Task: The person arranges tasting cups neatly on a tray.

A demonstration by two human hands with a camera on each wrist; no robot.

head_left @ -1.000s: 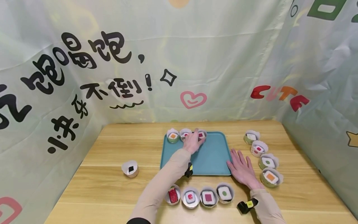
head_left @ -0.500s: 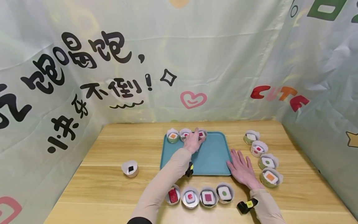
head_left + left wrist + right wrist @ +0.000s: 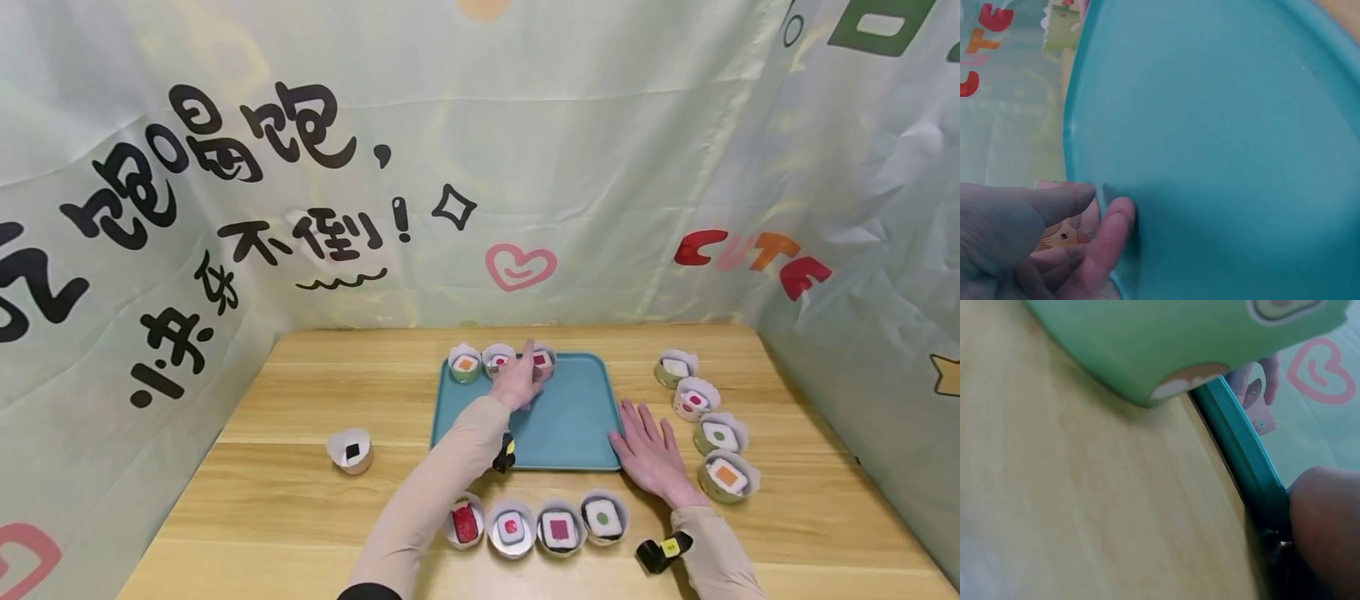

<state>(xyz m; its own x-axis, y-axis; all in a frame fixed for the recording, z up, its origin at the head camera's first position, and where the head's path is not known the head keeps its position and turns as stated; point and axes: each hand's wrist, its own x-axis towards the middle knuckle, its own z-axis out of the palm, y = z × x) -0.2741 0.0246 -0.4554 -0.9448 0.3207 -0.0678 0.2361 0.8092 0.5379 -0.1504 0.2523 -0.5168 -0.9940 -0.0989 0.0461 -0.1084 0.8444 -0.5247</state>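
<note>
My left hand reaches over the back of the blue tray. Its fingers are spread loosely beside a pinkish paper cup holding a toy sushi piece with a purple centre. In the left wrist view that cup shows behind the thumb and finger, which have a gap between them. Two more sushi cups stand left of it, a green one with an orange centre and another partly behind the hand. My right hand lies flat with straight fingers at the tray's right edge.
Several sushi cups line the table's right side. In front of the tray is a row of several more. One cup with a small black piece stands alone at left. A printed cloth backdrop rises behind the table.
The left hand's fingers have loosened and drawn slightly back from the purple-centred sushi cup, which stays in place on the tray. The right hand has not moved.
</note>
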